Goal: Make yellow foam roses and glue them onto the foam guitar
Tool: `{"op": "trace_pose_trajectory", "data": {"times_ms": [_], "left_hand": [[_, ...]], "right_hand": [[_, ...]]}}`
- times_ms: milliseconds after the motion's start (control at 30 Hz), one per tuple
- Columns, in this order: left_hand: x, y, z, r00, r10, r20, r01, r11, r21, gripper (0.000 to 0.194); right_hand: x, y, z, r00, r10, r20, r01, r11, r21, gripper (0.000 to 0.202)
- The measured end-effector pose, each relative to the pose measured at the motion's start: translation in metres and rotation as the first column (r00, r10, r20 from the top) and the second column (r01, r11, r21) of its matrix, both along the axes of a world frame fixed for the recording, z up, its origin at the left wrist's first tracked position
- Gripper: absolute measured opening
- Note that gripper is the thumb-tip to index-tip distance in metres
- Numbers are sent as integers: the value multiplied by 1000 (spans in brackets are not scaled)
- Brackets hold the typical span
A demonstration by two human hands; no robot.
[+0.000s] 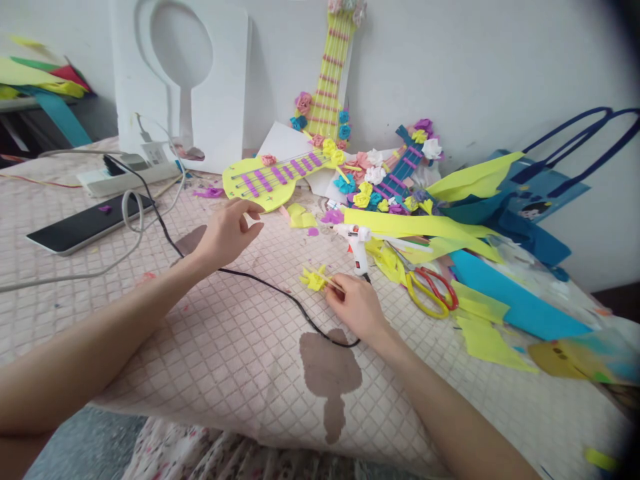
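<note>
My right hand (357, 308) pinches a thin pale stick (332, 283). At the stick's far tip sits a small yellow crepe-paper flower (314, 279), low over the table cover. My left hand (227, 233) is raised beside the lower end of a yellow paper guitar (263, 183), its fingers bent, the thumb apart from them and nothing visible between. Whether the fingertips touch the guitar, I cannot tell. Just beyond my right hand stands a white glue gun (359, 250). Purple strips and strings cross the guitar's face, and paper roses decorate it.
Scissors (434, 293) with red and yellow handles lie right of the glue gun among crepe-paper sheets (515, 293). A black cable (280, 290) crosses the quilted cover. At left are a phone-like black slab (93, 223) and a power strip (133, 177). More decorated guitars (327, 93) stand behind.
</note>
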State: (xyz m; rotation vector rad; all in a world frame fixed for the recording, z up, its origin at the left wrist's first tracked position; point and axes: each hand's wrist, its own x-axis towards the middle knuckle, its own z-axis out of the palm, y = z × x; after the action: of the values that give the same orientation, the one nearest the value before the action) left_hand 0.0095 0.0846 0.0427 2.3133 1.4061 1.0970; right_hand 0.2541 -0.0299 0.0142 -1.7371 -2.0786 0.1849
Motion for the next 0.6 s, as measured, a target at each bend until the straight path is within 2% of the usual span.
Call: {"op": "trace_pose_trajectory", "data": {"times_ms": [100,167,267,333,433,600], "left_hand": [[10,-13,-1,998,-69,4,69,997,-43,14],[19,-23,-4,983,-184,-6,183,978,-100,11],[31,-36,-10,923,-386,8,383,913,-144,13],[37,-41,-14,887,-461,3,456,876,-160,13],[41,-42,-20,868,-496,-8,485,853,-192,7],[39,-36,-22,852,-523,9,513,831,-214,9]], "right_hand": [[-1,0,1,1000,-11,8,11,1000,-8,17],[-2,0,2,1000,-21,16,21,1000,-17,17],[-5,-1,4,999,-27,21,28,999,-39,18],[-6,-1,4,1000,-22,21,23,998,-52,17],[-7,-2,5,1000,16,6,-15,999,-51,17],[3,-4,11,991,88,-100,-90,996,-17,21]]}}
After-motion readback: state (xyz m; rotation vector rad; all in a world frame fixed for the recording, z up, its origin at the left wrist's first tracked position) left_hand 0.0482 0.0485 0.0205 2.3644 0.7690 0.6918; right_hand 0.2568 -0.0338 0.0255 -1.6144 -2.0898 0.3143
